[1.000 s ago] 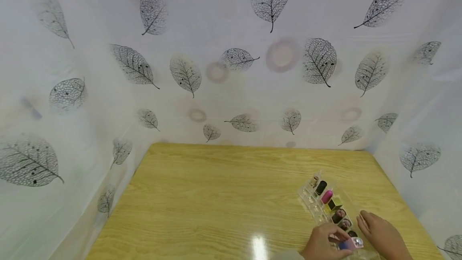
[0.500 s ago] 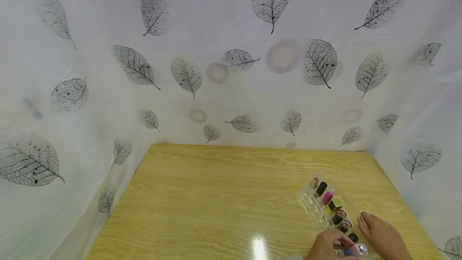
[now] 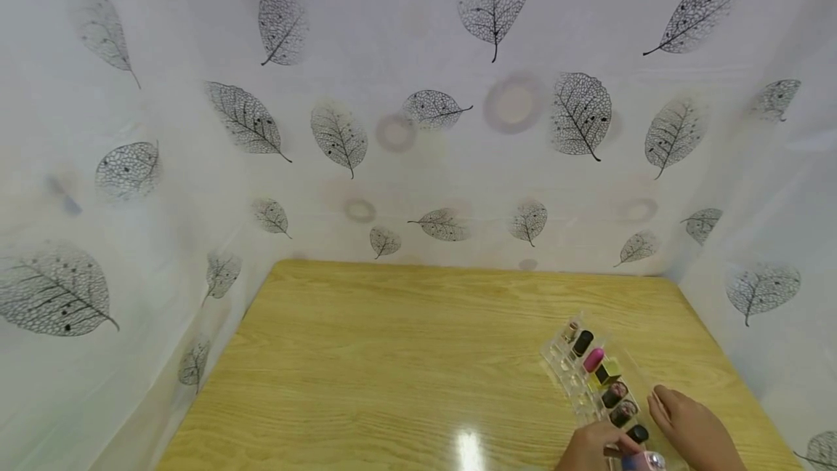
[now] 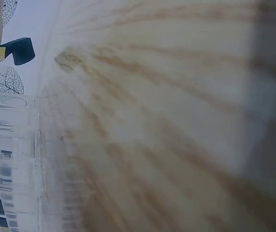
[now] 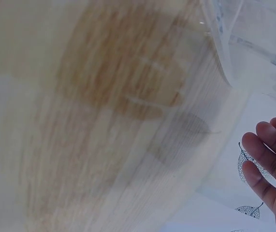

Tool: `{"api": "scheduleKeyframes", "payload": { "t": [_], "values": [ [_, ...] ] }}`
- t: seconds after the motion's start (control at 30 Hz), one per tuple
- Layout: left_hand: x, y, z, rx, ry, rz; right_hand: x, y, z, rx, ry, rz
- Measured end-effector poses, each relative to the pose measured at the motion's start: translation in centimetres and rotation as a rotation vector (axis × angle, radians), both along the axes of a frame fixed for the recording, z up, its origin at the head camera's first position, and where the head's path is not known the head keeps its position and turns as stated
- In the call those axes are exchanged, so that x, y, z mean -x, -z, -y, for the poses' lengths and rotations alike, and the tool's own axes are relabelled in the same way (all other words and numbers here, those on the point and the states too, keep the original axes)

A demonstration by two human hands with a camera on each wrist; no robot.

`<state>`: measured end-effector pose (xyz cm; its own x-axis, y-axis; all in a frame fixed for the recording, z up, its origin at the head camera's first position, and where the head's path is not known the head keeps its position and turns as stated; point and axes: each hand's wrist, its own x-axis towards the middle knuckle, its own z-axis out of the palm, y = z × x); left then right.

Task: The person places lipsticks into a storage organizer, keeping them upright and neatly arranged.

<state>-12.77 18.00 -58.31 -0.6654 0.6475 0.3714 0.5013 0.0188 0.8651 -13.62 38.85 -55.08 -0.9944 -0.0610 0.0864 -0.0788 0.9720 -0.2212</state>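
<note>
Low in the head view, at the near end of a clear lipstick organizer [image 3: 578, 387], my left hand [image 3: 591, 449] pinches a blue-and-pink lipstick [image 3: 644, 461] with a shiny clear top. Just beyond it a black-capped lipstick [image 3: 637, 434] stands in its slot. Along the organizer's right side lies my right hand [image 3: 696, 427], its fingertips close to the clear wall; contact cannot be made out. Its fingers [image 5: 268, 150] look relaxed and hold nothing in the right wrist view. The left wrist view shows the organizer's clear wall [image 4: 37, 150] and a blue patch behind it.
More lipsticks fill the organizer's right row: a magenta one [image 3: 593, 360], a black one [image 3: 583, 342], a gold-and-black square one [image 3: 608, 372] and two dark patterned ones. The wooden table [image 3: 392, 355] is enclosed by a white leaf-print curtain [image 3: 418, 173].
My left hand has moved slightly toward the near edge and right, carrying the blue-and-pink lipstick; the black-capped one now shows more. The right hand has stayed nearly still.
</note>
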Motion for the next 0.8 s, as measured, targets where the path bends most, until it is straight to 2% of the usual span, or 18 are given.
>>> {"api": "scheduleKeyframes", "payload": {
  "t": [0.13,0.37,0.57,0.67,0.8],
  "values": [
    [-0.07,-0.06,0.13,0.002,-0.018,-0.019,-0.01,0.01,0.05,0.001,-0.006,-0.016],
    [-0.28,-0.31,0.39,0.093,-0.107,-0.033,-0.06,0.11,0.00,-0.005,-0.014,-0.046],
    [-0.48,-0.29,0.36,0.140,-0.157,-0.086,-0.11,0.35,-0.17,0.005,-0.020,-0.054],
    [-0.48,-0.31,0.24,0.172,-0.188,-0.146,-0.09,0.36,-0.18,0.003,-0.017,-0.045],
    [-0.35,-0.19,0.00,0.232,-0.249,-0.265,-0.09,0.33,-0.19,-0.005,-0.020,-0.058]
  ]
}}
